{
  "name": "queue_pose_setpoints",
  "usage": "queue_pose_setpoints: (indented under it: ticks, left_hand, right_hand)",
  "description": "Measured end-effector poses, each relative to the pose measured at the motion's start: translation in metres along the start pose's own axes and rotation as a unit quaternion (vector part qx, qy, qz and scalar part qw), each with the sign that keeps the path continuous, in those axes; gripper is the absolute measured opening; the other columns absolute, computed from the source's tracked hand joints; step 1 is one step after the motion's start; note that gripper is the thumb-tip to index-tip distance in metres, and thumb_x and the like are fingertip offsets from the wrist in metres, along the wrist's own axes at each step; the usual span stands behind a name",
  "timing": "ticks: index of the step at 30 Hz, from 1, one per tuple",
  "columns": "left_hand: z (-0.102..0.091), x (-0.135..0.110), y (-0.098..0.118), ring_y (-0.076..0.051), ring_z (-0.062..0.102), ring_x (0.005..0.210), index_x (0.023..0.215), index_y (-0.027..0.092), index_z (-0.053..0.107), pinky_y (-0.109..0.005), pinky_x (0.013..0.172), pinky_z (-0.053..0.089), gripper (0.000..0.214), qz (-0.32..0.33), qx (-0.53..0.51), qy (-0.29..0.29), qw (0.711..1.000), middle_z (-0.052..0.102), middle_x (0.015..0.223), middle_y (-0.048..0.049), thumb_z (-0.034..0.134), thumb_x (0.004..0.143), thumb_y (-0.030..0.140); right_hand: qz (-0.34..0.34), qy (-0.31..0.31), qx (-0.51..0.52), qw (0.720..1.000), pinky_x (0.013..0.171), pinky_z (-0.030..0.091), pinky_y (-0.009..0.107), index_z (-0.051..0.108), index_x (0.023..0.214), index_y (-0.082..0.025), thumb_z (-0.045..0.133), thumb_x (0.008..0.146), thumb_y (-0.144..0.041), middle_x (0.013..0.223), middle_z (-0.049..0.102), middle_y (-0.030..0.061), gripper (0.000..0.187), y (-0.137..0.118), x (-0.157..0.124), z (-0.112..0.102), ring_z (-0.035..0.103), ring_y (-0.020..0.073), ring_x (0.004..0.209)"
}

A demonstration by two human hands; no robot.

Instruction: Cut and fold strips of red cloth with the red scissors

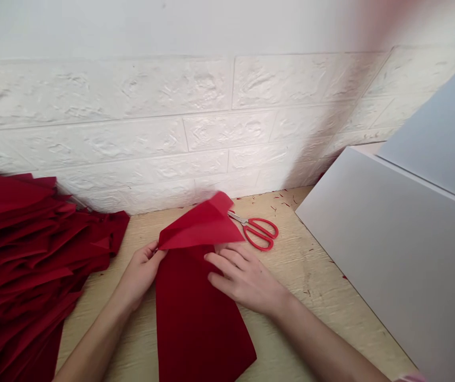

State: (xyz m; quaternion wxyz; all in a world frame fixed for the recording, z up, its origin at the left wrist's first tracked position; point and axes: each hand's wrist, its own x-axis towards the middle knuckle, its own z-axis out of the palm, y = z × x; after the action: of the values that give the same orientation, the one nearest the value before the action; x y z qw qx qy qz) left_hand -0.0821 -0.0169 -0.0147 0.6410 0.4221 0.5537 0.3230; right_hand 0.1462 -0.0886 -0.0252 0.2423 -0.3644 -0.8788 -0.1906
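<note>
Fingers [150,250] of your left hand [140,273] pinch the red sheet [199,318] at its fold; right hand [247,278] flat, fingers apart, pinning it. Crease wants pressing.

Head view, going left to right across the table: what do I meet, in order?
Pile of red sheets → left hand → folded red sheet → right hand → grey board.

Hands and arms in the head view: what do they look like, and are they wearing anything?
The left hand and right hand wear no gloves; no rings, watch or bracelet show. The left forearm and right forearm are uncovered. A sliver of pink fabric, perhaps a sleeve, peeks in at the bottom right edge.
</note>
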Motion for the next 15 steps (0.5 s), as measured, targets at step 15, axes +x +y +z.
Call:
queue_pose_setpoints:
  ticks: [15]
  left_hand:
    - [-0.047, -0.017, 0.0, -0.023, 0.069, 0.092, 0.12, 0.021, 0.062, -0.03, 0.07, 0.054, 0.038, 0.305, 0.605, 0.077, 0.732, 0.069, 0.109, -0.0095, 0.036, 0.094, 0.031]
  right_hand:
    - [0.082, -0.139, 0.172, 0.972, 0.091, 0.046, 0.035, 0.065, 0.09, -0.02, 0.058, 0.079, -0.003, 0.108, 0.065, 0.006, 0.022, 0.016, -0.004, -0.01, 0.053, 0.0209, 0.106]
